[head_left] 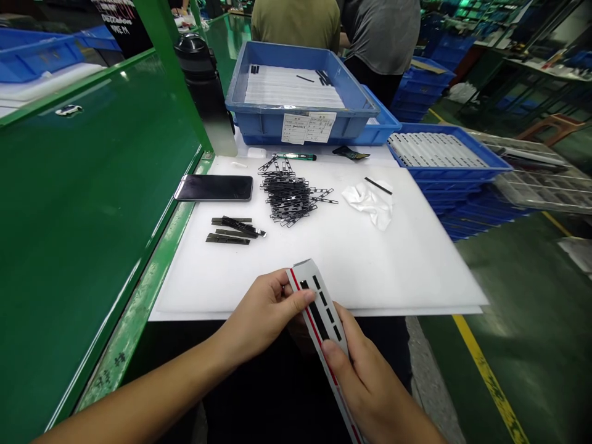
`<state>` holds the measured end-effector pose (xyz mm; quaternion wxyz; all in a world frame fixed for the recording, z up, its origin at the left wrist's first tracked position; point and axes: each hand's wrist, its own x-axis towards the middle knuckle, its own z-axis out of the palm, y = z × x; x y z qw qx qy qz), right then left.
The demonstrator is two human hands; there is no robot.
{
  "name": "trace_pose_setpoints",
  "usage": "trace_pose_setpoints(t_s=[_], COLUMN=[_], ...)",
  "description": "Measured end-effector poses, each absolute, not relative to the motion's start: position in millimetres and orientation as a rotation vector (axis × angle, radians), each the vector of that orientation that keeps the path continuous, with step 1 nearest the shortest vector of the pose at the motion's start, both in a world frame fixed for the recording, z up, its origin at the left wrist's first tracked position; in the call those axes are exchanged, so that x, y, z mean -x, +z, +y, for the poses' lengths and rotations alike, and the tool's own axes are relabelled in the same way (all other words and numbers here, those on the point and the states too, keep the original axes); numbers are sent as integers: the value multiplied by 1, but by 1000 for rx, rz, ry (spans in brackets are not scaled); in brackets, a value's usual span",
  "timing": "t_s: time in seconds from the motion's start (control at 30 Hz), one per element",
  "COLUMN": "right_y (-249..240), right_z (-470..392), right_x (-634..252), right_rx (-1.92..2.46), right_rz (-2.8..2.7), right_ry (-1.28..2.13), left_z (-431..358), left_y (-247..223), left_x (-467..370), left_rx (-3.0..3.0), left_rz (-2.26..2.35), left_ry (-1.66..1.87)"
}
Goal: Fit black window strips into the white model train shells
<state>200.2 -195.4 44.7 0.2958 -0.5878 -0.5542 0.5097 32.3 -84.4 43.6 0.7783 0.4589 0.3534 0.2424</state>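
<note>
A long pale-grey strip-shaped part (329, 298) with a red line and dark rectangular slots is held tilted over the front edge of the white work surface. My left hand (266, 308) grips its upper end, the thumb pressing on the face beside a dark slot. Lower down, my right hand (365, 370) is wrapped around the part from the right, thumb on its face. Beyond my hands lies a heap of thin black slotted frames (289, 194). Several dark flat strips (231, 231) are at the left, and a crumpled white sheet (370, 203) with one black strip is at the right.
A phone (214, 188) and a dark bottle (203, 86) are on the left by a green post (178, 68). At the back stands a blue bin (259, 123), with a green pen-like tool (296, 156) before it. Stacked blue crates (462, 179) fill the right; two people are behind.
</note>
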Motion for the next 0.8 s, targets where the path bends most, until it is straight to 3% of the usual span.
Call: trace_pose_setpoints(t_s=[0.8], right_y=[58], right_z=[-181], right_x=[-189], right_rx=[1415], right_rz=[-1406], right_ry=[1286], left_z=[-105], left_y=[48], left_x=[-39], left_rx=[-994], left_rz=[670], left_ry=[587])
